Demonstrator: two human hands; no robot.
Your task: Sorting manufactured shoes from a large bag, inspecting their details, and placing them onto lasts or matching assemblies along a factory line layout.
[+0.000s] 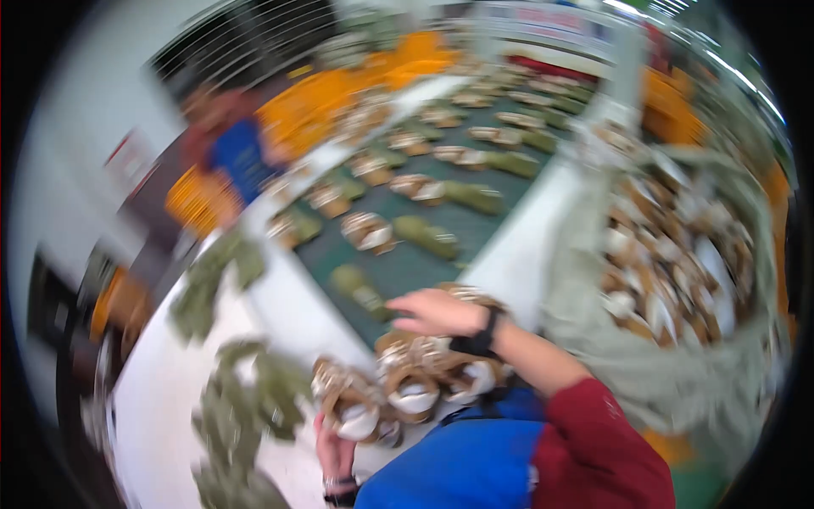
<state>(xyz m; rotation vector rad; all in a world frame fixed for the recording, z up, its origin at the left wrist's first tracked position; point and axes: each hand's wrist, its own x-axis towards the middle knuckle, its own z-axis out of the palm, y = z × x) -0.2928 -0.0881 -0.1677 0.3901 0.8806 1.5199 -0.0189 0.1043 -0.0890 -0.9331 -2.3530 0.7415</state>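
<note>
My left hand [333, 448] is at the near end of the white table, closed on the side of a brown-and-white shoe [349, 407]. Just right of it stand more shoes [413, 394] of the same kind, close against my blue apron. My right hand [437, 312] reaches over the near end of the green conveyor belt [326, 259], its fingers stretched out and holding nothing that I can see. By its fingertips an olive-green long piece [359, 287] lies on the belt. Motion blur hides finer detail.
Rows of shoes and olive-green pieces [424, 236] run up the belt. Olive-green pieces lie heaped [242, 407] on the table at left. A large pale sack [577, 280] of shoes stands at right. Another person [237, 153] works at far left by orange crates [305, 110].
</note>
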